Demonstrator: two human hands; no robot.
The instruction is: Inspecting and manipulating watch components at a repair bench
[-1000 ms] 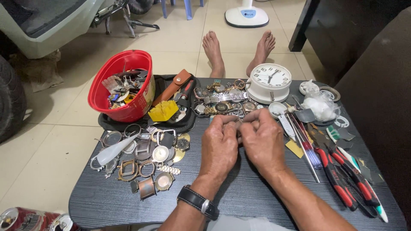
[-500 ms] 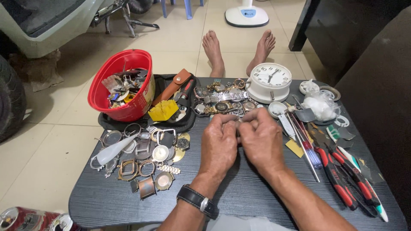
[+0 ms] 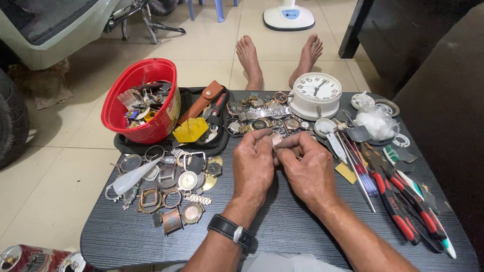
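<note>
Watch part (image 3: 277, 139), a small pale metallic piece, sits pinched between the fingertips of both hands, raised just above the counter (image 3: 282, 226) and just in front of the white alarm clock (image 3: 317, 94). In the head view, the left hand (image 3: 253, 166), with a black wristwatch (image 3: 231, 231) on its wrist, curls its fingers narrow around the near-left edge of the piece; the right hand (image 3: 308, 168) meets it from the other side, fingers equally narrow, thumb and forefinger closed on the same piece. What exactly the piece is, case or strap end, is too small to tell.

As a judgement, the work looks to be mid-way: the piece is in hand and being handled, not yet set down, and no tool is picked up. The red-handled pliers (image 3: 398, 209) and the tweezers and screwdrivers (image 3: 355, 161) lie untouched to the right of and nearer than the clock. Left of the clock, a row of assembled watches (image 3: 259, 118) rests at the counter's far edge, and further left a red bowl (image 3: 141, 100) holds mixed scrap parts beside a yellow plastic holder (image 3: 190, 130). Well to the left of and nearer than the clock, loose watch cases and rings (image 3: 169, 186) lie spread out, seemingly still unsorted. A clear bag (image 3: 375, 121) sits right of the clock. Beyond the clock, bare feet (image 3: 280, 58) rest on the tiled floor.
</note>
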